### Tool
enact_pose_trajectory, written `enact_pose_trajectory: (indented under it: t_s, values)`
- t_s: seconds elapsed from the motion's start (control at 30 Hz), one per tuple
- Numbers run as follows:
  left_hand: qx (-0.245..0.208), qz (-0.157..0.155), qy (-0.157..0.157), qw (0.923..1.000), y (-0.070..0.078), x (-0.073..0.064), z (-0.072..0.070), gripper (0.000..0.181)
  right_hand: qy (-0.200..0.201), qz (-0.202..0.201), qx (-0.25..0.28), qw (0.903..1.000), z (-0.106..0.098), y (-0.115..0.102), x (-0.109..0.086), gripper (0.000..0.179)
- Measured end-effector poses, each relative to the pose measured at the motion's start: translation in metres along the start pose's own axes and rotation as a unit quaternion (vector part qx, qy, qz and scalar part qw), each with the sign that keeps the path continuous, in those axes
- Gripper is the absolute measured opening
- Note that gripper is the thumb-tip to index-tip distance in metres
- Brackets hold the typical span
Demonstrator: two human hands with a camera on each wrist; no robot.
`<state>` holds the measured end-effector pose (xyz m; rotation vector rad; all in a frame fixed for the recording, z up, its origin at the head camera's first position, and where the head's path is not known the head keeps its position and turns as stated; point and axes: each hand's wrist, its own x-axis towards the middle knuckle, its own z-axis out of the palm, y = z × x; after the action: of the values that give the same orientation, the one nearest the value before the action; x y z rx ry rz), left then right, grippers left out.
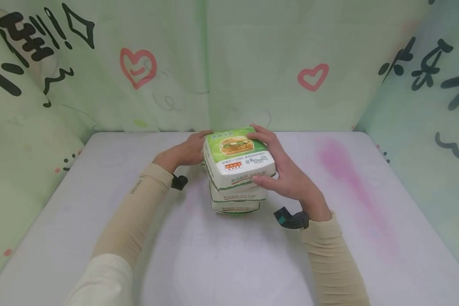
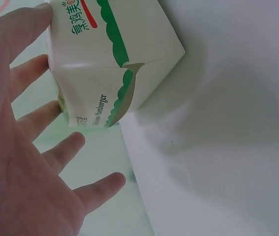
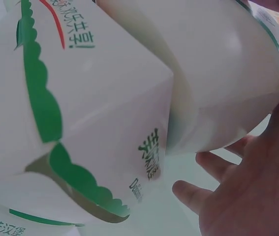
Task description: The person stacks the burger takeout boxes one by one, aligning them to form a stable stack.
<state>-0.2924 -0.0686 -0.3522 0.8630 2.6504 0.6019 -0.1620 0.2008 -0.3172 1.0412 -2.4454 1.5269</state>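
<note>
Currently, three white-and-green cartons point(image 1: 236, 173) stand stacked on the tabletop point(image 1: 214, 263), the burger-printed top one point(image 1: 239, 157) gripped askew by the right hand point(image 1: 284, 170), and the left hand point(image 1: 186, 151), fingers point(image 2: 64, 151) spread, seemingly touching it.

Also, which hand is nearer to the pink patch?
Right: the right hand, on the top box, is left of the pink patch; the left hand is farther left, across the box.

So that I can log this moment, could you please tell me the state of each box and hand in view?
Top box: looks closed, sits askew.
Middle box: stacked, top mostly hidden.
Bottom box: standing on the table, top hidden.
Left hand: fingers spread, beside the boxes.
Right hand: gripping the top box.
</note>
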Motion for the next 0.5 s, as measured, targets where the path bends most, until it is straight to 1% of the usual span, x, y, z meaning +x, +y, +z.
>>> enact_pose_trajectory:
  t_s: [0.17,0.33,0.4,0.5]
  values:
    - [0.001,-0.028,0.004,0.9996,-0.0002,-0.0025,0.0005,0.065,0.007,-0.017,-0.027,0.9995,-0.0007,-0.0008,0.0010,0.079]
    - [0.032,-0.059,0.009,0.9977,0.0009,-0.0043,0.0007,0.067,0.017,-0.021,-0.042,0.9987,-0.0001,-0.0023,0.0004,0.083]
    - [0.045,-0.063,0.010,0.9969,0.0017,-0.0049,0.0009,0.067,0.020,-0.015,-0.044,0.9987,0.0000,-0.0025,0.0000,0.084]
    - [0.054,-0.062,0.011,0.9965,0.0026,-0.0061,0.0012,0.067,0.021,-0.005,-0.044,0.9988,0.0001,-0.0025,-0.0008,0.086]
